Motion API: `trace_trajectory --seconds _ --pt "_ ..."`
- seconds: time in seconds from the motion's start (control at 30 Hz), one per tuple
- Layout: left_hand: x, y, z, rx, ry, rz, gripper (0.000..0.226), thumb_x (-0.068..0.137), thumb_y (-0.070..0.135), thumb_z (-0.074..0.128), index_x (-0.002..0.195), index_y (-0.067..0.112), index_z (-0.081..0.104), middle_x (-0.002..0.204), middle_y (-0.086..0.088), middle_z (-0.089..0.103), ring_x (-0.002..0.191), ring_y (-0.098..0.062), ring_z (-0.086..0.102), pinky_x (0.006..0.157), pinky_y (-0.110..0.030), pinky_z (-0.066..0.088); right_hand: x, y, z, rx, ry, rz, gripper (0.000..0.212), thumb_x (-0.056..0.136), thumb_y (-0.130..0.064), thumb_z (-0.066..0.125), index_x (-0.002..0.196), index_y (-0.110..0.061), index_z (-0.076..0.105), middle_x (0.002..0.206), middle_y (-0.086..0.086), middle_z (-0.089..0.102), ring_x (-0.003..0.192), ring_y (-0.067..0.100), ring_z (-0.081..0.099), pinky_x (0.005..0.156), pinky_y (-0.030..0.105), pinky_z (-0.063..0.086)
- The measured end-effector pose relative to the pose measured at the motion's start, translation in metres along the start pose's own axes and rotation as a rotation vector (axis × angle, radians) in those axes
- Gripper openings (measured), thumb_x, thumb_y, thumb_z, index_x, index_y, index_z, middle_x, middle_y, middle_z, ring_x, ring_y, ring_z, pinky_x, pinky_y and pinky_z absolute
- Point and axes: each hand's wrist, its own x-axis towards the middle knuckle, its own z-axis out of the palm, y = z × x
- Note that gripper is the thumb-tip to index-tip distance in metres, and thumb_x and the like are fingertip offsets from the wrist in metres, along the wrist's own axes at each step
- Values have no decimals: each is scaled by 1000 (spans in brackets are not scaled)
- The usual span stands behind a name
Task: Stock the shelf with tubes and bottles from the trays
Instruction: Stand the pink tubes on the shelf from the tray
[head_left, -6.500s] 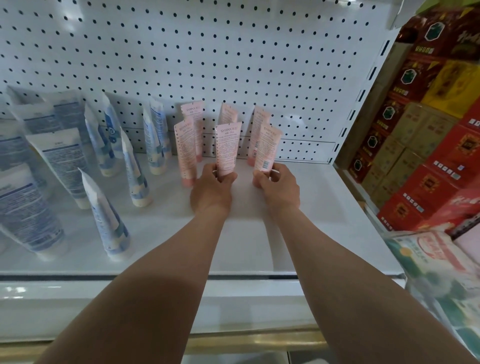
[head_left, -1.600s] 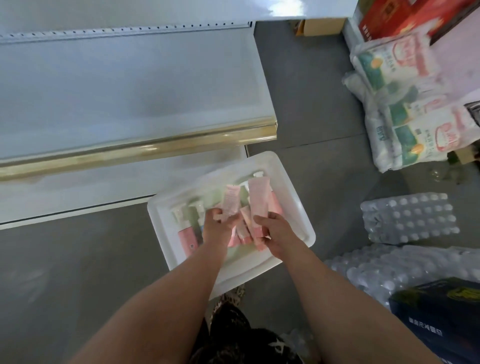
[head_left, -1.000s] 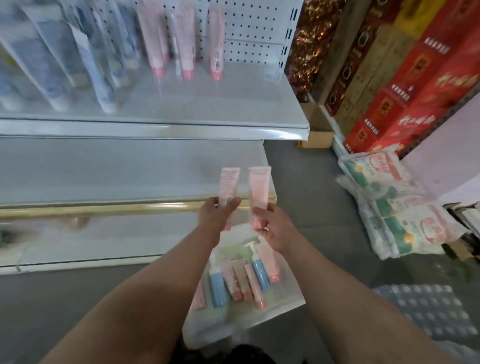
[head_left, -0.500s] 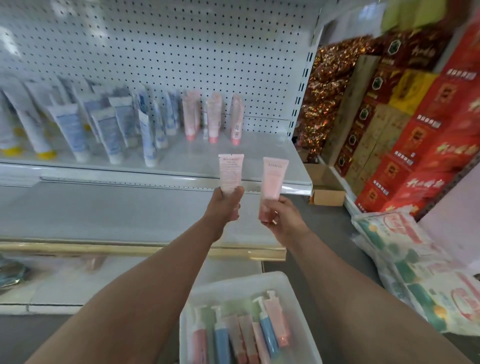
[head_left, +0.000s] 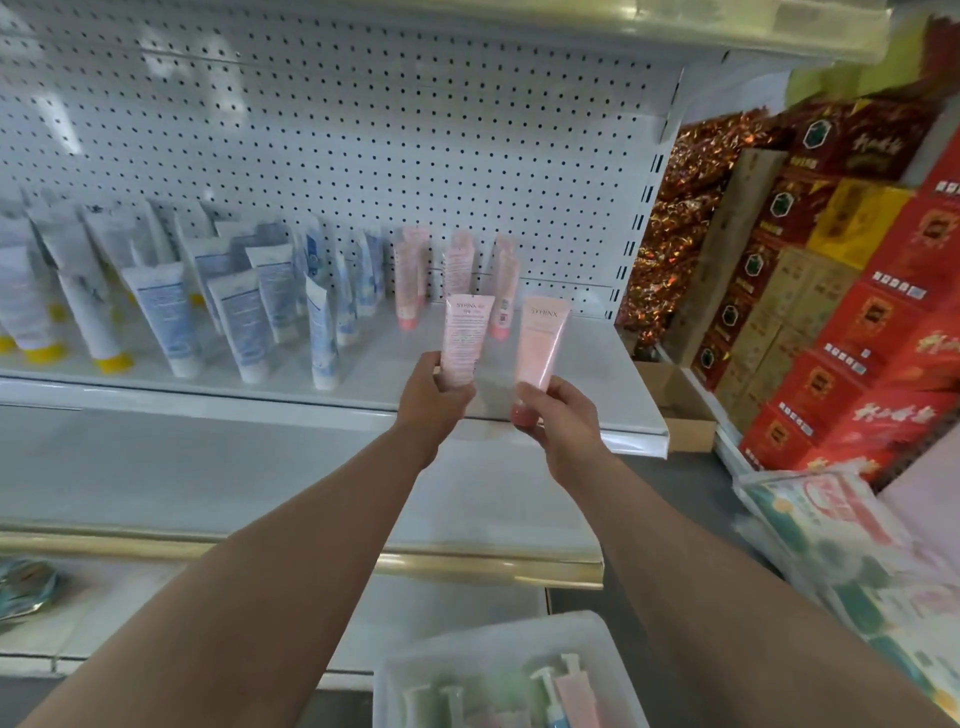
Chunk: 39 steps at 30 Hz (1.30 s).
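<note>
- White and blue tubes (head_left: 171, 312) stand cap-down along the left of the shelf (head_left: 597, 374), some with yellow caps.
- Pink tubes (head_left: 410, 283) stand at the back by the pegboard (head_left: 363, 130).
- Left hand (head_left: 434, 402), fingers curled round a printed pink tube (head_left: 464, 338), holds it upright before the shelf edge.
- Right hand (head_left: 558, 415) grips a plain pink tube (head_left: 540, 345), cap down, just beside.
- White tray (head_left: 498, 644) below holds pump bottles (head_left: 561, 691).
- Red cartons (head_left: 857, 332) stacked at right.
</note>
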Motion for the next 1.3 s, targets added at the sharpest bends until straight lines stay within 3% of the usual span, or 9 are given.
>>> trace_trajectory --seconds 0.1,0.2,0.43,0.63,0.87,1.03,1.3 --pt "30 -6 -10 36 50 1 43 78 13 74 111 29 52 100 -5 69 83 -28 66 84 -49 59 19 0 22 15 54 -21 33 84 2 72 113 -6 61 94 14 68 72 27 60 85 42 59" --pt "60 -13 -21 50 120 -24 45 72 21 75 110 32 51 100 -4 71 92 -33 69 84 -51 58 43 6 39 -77 129 -86 32 79 2 75 107 -9 64 89 15 72 67 28 64 79 44 60" --pt "116 -20 -42 38 279 -59 42 80 21 79 113 21 53 103 3 69 94 -21 67 90 -40 57 90 21 76 -250 199 -134 32 78 -10 77 105 -18 61 86 7 75 65 22 70 67 34 57" --pt "146 -32 -50 98 266 -60 36 81 22 77 106 24 50 98 5 67 93 -21 65 81 -29 49 119 31 105 -354 210 -161 34 78 -14 76 109 -22 63 93 1 75 69 17 72 68 28 57" --pt "158 -42 -50 142 221 -41 38 85 25 75 113 24 50 102 9 65 93 -17 64 81 -27 45 142 46 127 -473 205 -234 33 79 -25 76 108 -30 61 99 -3 76 88 17 72 86 37 57" --pt "156 -43 -50 157 222 -17 39 88 27 73 120 25 51 108 10 64 94 -13 59 81 -25 41 143 54 128 -486 227 -282 42 81 -29 77 120 -28 60 105 -4 74 90 13 71 85 32 56" --pt "153 -40 -50 180 234 -39 38 89 27 72 122 23 53 112 8 65 94 -14 57 81 -27 41 142 54 127 -544 224 -290 34 84 -30 76 115 -22 64 99 -5 74 91 12 69 79 26 52"
